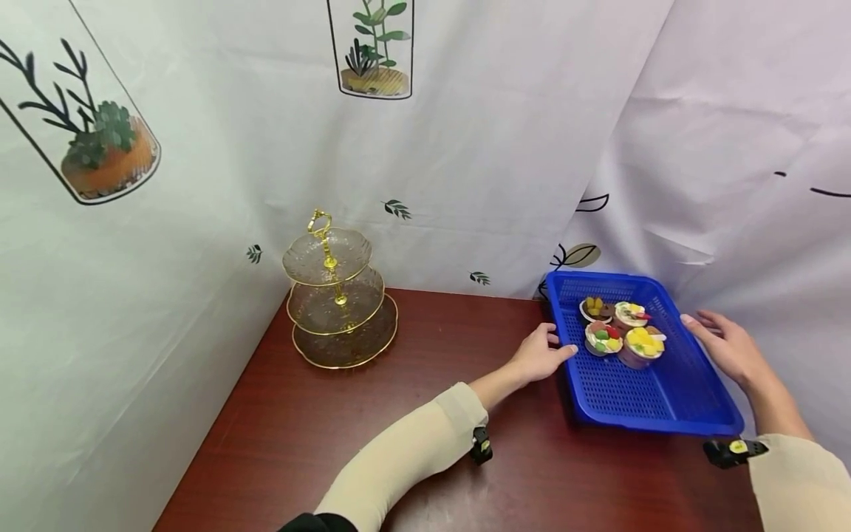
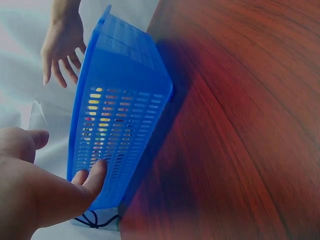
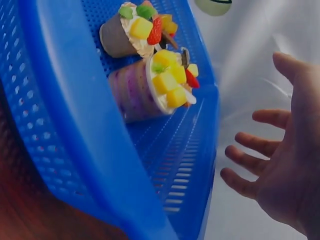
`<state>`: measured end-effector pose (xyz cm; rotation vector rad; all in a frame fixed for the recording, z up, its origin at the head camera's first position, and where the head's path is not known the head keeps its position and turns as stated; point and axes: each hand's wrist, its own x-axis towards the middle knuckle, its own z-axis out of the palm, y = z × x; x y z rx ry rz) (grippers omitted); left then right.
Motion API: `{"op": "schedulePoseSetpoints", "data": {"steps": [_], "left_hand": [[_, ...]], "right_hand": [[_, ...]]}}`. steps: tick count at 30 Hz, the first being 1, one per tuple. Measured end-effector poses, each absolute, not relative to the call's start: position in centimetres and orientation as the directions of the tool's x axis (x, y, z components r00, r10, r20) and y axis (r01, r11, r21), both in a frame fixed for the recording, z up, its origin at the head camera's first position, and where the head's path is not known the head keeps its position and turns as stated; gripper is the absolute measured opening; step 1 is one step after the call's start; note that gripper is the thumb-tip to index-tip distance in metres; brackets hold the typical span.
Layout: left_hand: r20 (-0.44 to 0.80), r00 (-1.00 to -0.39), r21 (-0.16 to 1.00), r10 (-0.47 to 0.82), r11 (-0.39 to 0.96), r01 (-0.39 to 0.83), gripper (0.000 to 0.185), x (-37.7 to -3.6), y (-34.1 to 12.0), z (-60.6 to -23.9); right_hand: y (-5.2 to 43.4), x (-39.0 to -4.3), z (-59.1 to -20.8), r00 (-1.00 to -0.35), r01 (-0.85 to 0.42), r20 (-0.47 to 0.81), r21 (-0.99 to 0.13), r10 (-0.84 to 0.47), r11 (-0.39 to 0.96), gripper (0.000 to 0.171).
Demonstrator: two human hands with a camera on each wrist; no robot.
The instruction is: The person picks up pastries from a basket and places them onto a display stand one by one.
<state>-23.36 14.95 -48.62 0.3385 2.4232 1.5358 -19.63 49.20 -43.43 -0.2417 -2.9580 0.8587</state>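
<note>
A blue perforated tray [image 1: 638, 417] sits at the right end of a dark red table [image 1: 372, 451] and holds several fruit-topped cupcakes [image 1: 621, 332]. My left hand [image 1: 541, 355] lies open at the tray's left side, and in the left wrist view a fingertip [image 2: 95, 175] touches the tray's wall [image 2: 120, 115]. My right hand [image 1: 721, 343] is open beside the tray's right side. The right wrist view shows its spread fingers [image 3: 250, 165] a little apart from the wall [image 3: 195, 165], with the cupcakes [image 3: 155, 85] inside. Neither hand holds anything.
A three-tier glass stand [image 1: 339, 303] with gold rims and handle stands at the back left of the table, its plates bare. White printed curtains close in the back and both sides. The tray's right edge reaches the curtain.
</note>
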Motion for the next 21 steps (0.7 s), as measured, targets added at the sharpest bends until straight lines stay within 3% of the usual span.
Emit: {"op": "schedulePoseSetpoints", "data": {"steps": [5,12,21], "left_hand": [[-0.117,-0.951,0.914,0.287,0.405,0.01,0.059,-23.0,15.5,-48.5],[-0.187,-0.95,0.952,0.251,0.286,-0.112,0.059,-22.6,16.2,-48.3],[-0.219,-0.938,0.947,0.269,0.291,-0.138,0.056,-22.2,16.6,-48.4]], "right_hand": [[49.6,-19.4,-44.0,-0.985,0.167,-0.045,-0.515,0.168,0.841,0.087],[50.1,-19.2,-45.0,-0.98,0.187,-0.053,-0.553,0.19,0.812,0.087],[51.1,-18.6,-46.0,-0.977,0.206,-0.085,-0.601,0.194,0.772,0.082]]}}
